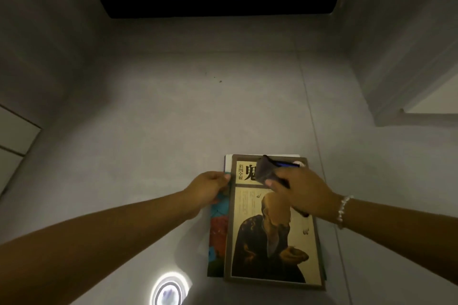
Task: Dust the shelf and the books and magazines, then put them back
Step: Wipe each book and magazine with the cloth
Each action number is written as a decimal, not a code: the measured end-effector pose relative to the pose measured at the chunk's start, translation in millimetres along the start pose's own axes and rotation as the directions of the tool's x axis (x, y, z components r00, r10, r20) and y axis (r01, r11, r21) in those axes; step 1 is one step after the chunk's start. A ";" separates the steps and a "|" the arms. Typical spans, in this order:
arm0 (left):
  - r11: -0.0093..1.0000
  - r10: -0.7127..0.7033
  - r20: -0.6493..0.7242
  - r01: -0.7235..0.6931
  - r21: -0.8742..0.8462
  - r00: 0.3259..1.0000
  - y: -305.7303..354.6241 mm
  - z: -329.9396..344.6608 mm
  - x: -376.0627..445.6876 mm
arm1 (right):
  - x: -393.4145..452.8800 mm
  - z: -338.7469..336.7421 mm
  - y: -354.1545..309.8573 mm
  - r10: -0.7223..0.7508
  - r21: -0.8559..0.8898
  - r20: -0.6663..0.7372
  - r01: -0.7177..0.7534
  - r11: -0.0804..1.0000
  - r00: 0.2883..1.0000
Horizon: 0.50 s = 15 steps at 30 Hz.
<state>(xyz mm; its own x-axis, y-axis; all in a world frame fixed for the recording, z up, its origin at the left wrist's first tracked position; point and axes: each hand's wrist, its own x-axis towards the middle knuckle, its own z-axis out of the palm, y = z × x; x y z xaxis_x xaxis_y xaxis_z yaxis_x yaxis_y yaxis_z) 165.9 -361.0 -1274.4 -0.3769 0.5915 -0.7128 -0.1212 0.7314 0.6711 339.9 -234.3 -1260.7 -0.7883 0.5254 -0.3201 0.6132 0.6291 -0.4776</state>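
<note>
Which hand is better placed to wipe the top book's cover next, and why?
The right hand: it grips the cloth, already over the top book. The left hand holds the stack's left edge at the magazine, steadying it.

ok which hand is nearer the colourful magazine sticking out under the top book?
Left. The left hand holds the colourful magazine at its upper left edge. The right hand is over the top book, gripping a dark cloth, apart from the magazine.
</note>
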 end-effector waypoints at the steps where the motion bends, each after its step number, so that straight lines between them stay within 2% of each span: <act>1: 1.000 -0.017 0.011 0.017 -0.023 1.000 -3.7 1.4 1.7 | -2.3 10.0 4.6 0.009 -0.034 0.059 -0.007 0.999 0.998; 3: 0.998 -0.040 0.025 0.041 -0.051 0.999 -8.5 4.3 5.5 | -6.2 29.6 17.5 -0.020 -0.160 0.136 0.042 0.986 0.990; 4: 0.997 -0.042 0.032 0.044 -0.064 0.999 -9.5 6.2 6.6 | -7.8 39.1 25.1 -0.062 -0.162 0.120 0.081 0.983 0.991; 9: 0.993 0.063 0.039 -0.059 -0.100 0.997 0.9 11.7 14.4 | -9.7 66.2 51.3 -0.168 -0.067 -0.117 0.161 0.985 0.979; 12: 0.994 0.090 0.096 -0.084 -0.063 0.991 12.2 7.9 26.5 | -7.6 72.9 51.2 -0.173 -0.054 -0.164 0.166 0.985 0.971; 15: 0.999 0.036 0.141 -0.037 0.006 0.989 19.9 6.7 38.0 | -7.3 77.0 51.7 -0.166 -0.055 -0.184 0.159 0.986 0.969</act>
<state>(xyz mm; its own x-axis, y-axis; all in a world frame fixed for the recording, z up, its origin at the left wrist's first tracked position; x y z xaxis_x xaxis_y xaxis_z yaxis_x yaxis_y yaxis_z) 155.3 -321.7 -1289.4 -0.2478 0.6593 -0.7098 -0.1019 0.7109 0.6959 373.6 -249.7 -1346.1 -0.8566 0.5099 -0.0797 0.4819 0.7350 -0.4770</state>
